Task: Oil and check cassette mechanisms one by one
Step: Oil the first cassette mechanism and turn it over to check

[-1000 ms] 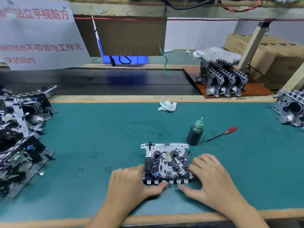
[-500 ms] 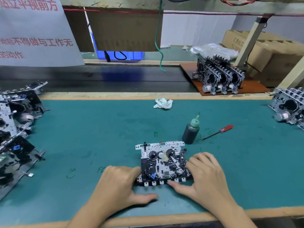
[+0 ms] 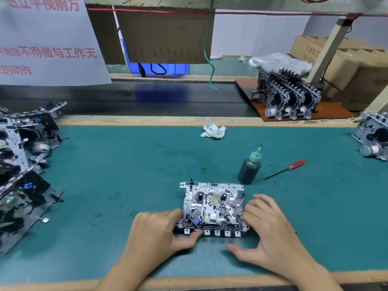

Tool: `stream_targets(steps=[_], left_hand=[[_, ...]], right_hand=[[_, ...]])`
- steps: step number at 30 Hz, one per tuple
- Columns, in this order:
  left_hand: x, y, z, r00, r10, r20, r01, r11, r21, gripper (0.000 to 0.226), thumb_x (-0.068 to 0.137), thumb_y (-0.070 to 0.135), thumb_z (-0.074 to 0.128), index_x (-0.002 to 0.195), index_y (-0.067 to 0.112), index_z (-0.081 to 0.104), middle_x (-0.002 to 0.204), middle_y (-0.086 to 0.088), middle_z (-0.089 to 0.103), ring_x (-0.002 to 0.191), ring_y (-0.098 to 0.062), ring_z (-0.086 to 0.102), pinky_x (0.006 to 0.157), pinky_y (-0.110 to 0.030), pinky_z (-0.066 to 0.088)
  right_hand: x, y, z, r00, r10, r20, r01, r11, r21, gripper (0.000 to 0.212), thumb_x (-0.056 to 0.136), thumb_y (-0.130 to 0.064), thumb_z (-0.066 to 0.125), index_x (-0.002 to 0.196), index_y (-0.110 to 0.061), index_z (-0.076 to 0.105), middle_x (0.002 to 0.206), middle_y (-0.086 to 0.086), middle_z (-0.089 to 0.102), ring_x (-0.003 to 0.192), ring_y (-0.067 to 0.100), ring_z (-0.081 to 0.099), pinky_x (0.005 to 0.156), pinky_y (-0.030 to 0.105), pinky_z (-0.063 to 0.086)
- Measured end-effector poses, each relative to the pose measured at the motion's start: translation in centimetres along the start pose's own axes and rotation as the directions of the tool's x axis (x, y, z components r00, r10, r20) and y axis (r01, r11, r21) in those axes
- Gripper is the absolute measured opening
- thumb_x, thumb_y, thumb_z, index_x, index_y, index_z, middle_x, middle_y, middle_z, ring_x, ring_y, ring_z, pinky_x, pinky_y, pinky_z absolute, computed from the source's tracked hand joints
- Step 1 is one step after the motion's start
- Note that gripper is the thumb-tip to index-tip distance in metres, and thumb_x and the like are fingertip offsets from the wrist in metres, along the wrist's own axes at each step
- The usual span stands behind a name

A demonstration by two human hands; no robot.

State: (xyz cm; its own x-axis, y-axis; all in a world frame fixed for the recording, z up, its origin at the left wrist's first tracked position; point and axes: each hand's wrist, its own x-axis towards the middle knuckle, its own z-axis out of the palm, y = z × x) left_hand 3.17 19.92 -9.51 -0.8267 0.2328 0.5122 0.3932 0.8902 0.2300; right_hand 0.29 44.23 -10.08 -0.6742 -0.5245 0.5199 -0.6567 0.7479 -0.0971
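While the cassette mechanism [image 3: 213, 208] lies flat, left hand [image 3: 156, 232] and right hand [image 3: 269, 229] grasp its sides

Shiny metal cassette mechanism [image 3: 213, 206] on matt green mat [image 3: 126, 175].

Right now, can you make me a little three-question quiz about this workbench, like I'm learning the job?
1. True or false: the oil bottle stands upright on the green mat.
2. What lies right of the bottle? A) red-handled screwdriver B) hammer C) scissors
3. Fill in: the left hand and the right hand sit on either side of one cassette ____.

Key: 1 true; 2 A; 3 mechanism.
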Motion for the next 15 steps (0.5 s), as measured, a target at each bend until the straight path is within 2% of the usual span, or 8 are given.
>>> stream_targets(steps=[3, 6, 10, 13, 15], left_hand=[[-0.1, -0.4, -0.3, 0.997, 0.046, 0.063, -0.044, 0.998, -0.039, 0.054, 0.066, 0.070, 0.053, 0.050, 0.020, 0.040, 0.035, 0.005, 0.038, 0.030, -0.015, 0.039, 0.034, -0.016, 0.027], [0.0, 0.2, -0.3, 0.997, -0.029, 0.072, 0.031, 0.999, -0.027, 0.065, 0.056, 0.084, 0.049, 0.051, 0.022, 0.031, 0.034, 0.006, 0.038, 0.029, -0.014, 0.039, 0.035, -0.017, 0.028], [0.1, 1.0, 0.3, 0.984, -0.172, 0.038, 0.172, 0.985, 0.002, 0.061, 0.056, 0.076, 0.052, 0.042, 0.018, 0.040, 0.029, -0.001, 0.035, 0.026, -0.021, 0.040, 0.034, -0.019, 0.029], [0.2, 0.7, 0.4, 0.984, -0.171, 0.045, 0.173, 0.985, -0.031, 0.060, 0.055, 0.077, 0.052, 0.043, 0.019, 0.039, 0.029, -0.001, 0.035, 0.027, -0.022, 0.040, 0.033, -0.021, 0.032], [0.2, 0.4, 0.2, 0.987, -0.142, 0.080, 0.146, 0.988, -0.051, 0.064, 0.053, 0.085, 0.048, 0.046, 0.022, 0.035, 0.030, 0.002, 0.037, 0.028, -0.018, 0.041, 0.032, -0.023, 0.034]], right_hand=[[-0.1, -0.2, 0.1, 0.999, -0.006, -0.044, 0.004, 0.998, -0.061, 0.046, 0.074, -0.057, 0.060, 0.057, -0.015, 0.052, 0.062, -0.006, 0.048, 0.067, 0.016, 0.049, 0.092, 0.033, 0.039], [0.0, -0.2, 0.2, 0.998, 0.015, -0.058, -0.021, 0.994, -0.105, 0.046, 0.075, -0.055, 0.058, 0.055, -0.014, 0.054, 0.060, -0.005, 0.051, 0.064, 0.019, 0.053, 0.088, 0.034, 0.039], [0.2, -0.3, -0.1, 0.999, 0.020, -0.037, -0.021, 1.000, -0.021, 0.048, 0.072, -0.059, 0.060, 0.056, -0.015, 0.050, 0.061, -0.007, 0.046, 0.067, 0.015, 0.045, 0.092, 0.033, 0.039], [0.2, -0.4, 0.0, 0.999, 0.010, -0.046, -0.011, 1.000, -0.026, 0.052, 0.072, -0.063, 0.060, 0.055, -0.015, 0.049, 0.060, -0.007, 0.044, 0.065, 0.016, 0.046, 0.091, 0.031, 0.038], [0.2, -0.5, 0.1, 0.997, 0.024, -0.070, -0.029, 0.996, -0.082, 0.051, 0.075, -0.060, 0.058, 0.054, -0.014, 0.051, 0.058, -0.005, 0.046, 0.062, 0.019, 0.050, 0.088, 0.034, 0.039]])
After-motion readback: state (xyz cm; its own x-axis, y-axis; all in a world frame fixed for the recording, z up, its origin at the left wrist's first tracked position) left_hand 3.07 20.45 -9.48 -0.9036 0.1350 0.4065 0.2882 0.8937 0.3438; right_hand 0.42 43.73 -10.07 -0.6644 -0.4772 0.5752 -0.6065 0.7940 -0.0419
